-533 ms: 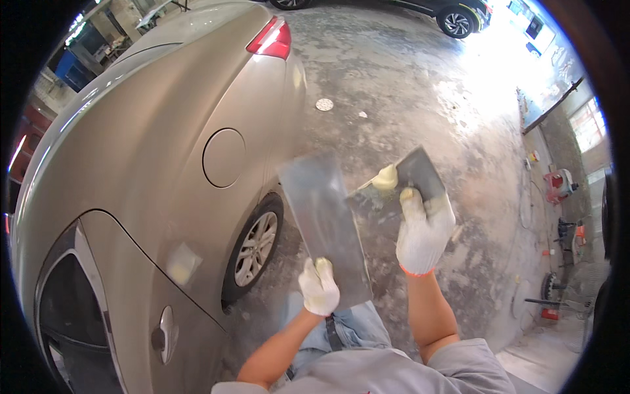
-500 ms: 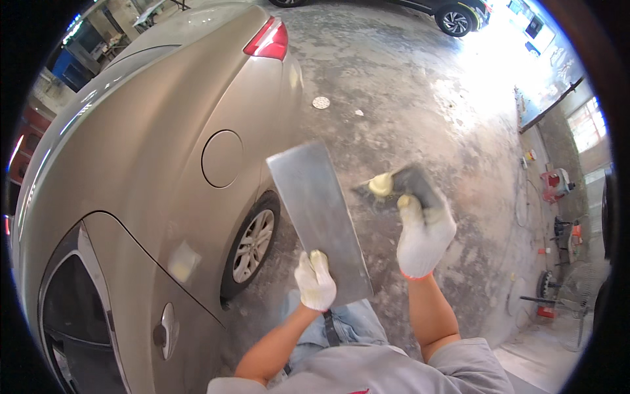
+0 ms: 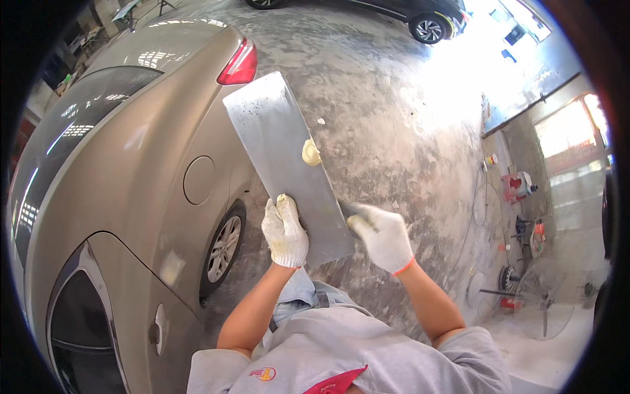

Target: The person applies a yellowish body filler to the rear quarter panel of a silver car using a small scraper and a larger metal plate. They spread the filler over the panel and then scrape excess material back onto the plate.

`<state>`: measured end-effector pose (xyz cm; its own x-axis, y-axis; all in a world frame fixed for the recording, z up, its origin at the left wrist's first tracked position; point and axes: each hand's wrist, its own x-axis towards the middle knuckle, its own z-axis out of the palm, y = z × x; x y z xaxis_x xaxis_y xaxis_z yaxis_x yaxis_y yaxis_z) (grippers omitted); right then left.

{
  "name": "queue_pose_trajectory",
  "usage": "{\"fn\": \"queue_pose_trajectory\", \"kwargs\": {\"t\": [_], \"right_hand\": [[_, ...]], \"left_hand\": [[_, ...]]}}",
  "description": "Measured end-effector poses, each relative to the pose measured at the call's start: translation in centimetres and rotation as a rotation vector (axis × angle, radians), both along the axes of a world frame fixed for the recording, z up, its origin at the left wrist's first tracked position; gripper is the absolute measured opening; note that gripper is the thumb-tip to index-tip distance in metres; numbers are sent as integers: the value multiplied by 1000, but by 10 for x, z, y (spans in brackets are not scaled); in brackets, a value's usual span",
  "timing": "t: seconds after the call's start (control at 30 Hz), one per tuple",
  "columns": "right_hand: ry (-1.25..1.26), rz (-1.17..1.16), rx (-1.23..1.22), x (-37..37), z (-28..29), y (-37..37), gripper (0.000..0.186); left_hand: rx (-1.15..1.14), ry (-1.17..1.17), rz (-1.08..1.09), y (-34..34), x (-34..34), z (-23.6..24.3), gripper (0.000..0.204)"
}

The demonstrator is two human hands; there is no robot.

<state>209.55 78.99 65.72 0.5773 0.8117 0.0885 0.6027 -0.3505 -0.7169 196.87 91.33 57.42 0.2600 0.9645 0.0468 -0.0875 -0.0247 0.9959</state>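
Note:
My left hand (image 3: 285,234), in a white knit glove, is closed round the near left edge of a long grey metal plate (image 3: 279,141), thumb on top. A dollop of pale yellow putty (image 3: 311,153) sits at the plate's right edge, about midway along. My right hand (image 3: 386,240), gloved too, is closed on a dark putty spreader (image 3: 346,210) at the plate's lower right edge. Motion blurs the spreader, and little of it shows. To the left, a beige car (image 3: 141,184) carries a pale patch (image 3: 172,267) between its rear door and wheel.
The car's rear wheel (image 3: 225,248) is left of my arms. A dark car (image 3: 367,10) stands at the far end of the stained concrete floor (image 3: 400,131). Along the right wall are a fan (image 3: 543,301), a red stool-like object (image 3: 518,187) and loose cables.
The putty has passed from the spreader onto the plate. My right hand has come down and left to the plate's edge. The plate is now higher in view.

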Motion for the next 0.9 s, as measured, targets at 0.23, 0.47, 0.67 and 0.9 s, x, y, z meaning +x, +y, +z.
{"fn": "queue_pose_trajectory", "kwargs": {"t": [0.23,0.47,0.67,0.9], "right_hand": [[-360,2,515,61,6,89,36],[-788,303,602,142,37,212,45],[-697,469,416,200,62,276,40],[273,274,204,273,53,339,22]], "left_hand": [[47,-74,95,54,49,15,33],[1,-127,97,136,136,38,23],[207,48,81,198,184,58,19],[306,320,738,285,204,42,26]]}}
